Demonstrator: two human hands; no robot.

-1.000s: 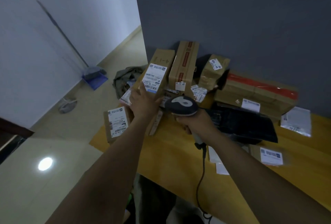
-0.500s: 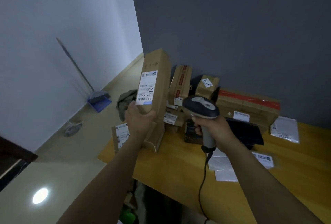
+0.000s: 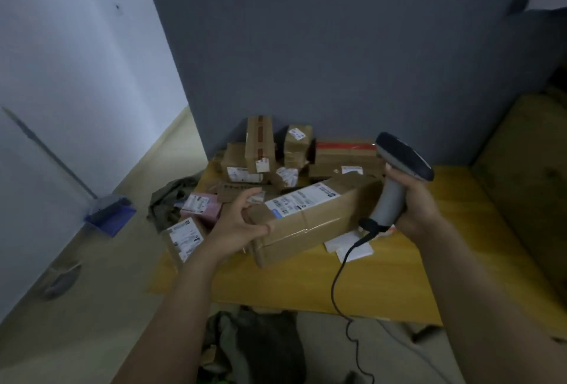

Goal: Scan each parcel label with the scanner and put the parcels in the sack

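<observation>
My left hand grips the near end of a long brown cardboard parcel, held flat over the yellow table. Its white label faces up. My right hand holds a grey scanner by its handle, to the right of the parcel, with the dark head raised and tilted. A black cable hangs from the handle toward the floor. A dark sack lies on the floor below the table's front edge.
Several more cardboard parcels are piled at the back of the table against the grey wall. A pink parcel and a labelled box sit at the left edge. A broom with dustpan stands left. A yellow sofa is right.
My left hand has lowered the long parcel from upright to lying flat, label up. My right hand has moved the scanner to the right and tilted it. The view has lifted.
</observation>
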